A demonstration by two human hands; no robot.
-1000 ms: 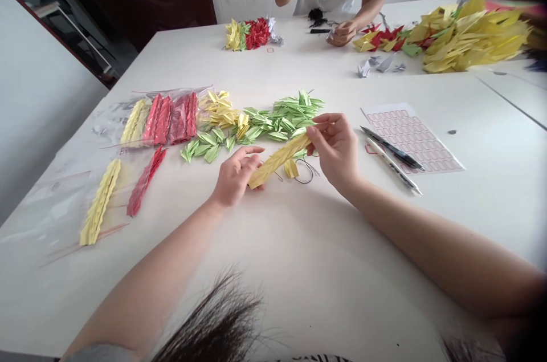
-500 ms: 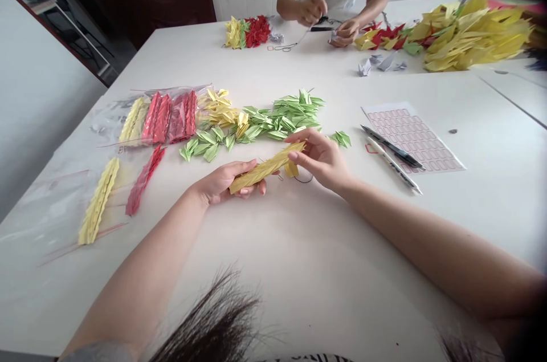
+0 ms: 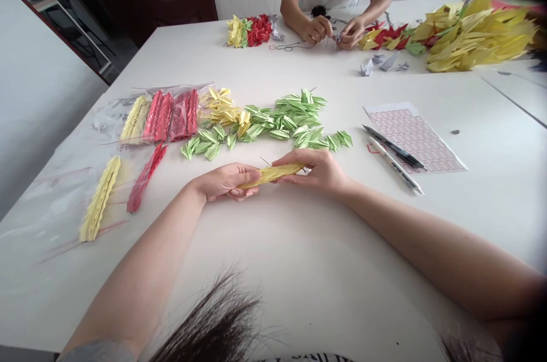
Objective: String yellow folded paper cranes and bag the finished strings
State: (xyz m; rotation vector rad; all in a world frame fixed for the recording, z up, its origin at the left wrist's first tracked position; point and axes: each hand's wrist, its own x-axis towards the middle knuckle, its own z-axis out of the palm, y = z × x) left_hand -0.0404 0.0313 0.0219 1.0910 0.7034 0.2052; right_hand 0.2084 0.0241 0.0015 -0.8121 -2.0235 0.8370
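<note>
My left hand [image 3: 228, 181] grips the left end of a yellow folded-paper strip [image 3: 276, 173], thumb on top. Around its right end, the fingers and thumb of my right hand [image 3: 314, 169] are closed. A thin dark wire or needle shows beside the strip. Just beyond my hands lie green folded pieces [image 3: 294, 117] and yellow folded pieces [image 3: 224, 108]. To the left, clear plastic bags hold red strips [image 3: 160, 117] and a pale yellow strip [image 3: 137, 117]; a single red strip [image 3: 146, 177] and another yellow strip [image 3: 100, 199] lie nearer.
On the right of the white table [image 3: 265, 271] are a sheet of red-outlined labels [image 3: 421, 137], a black pen [image 3: 395, 148] and a white pen [image 3: 399, 168]. Across the table, a person's hands [image 3: 318, 29] work near a large yellow paper pile [image 3: 474, 37].
My right hand has lowered and closed around the strip's right end, and the strip lies more level. The small yellow piece beneath it is out of sight. The other person's hands have come closer together.
</note>
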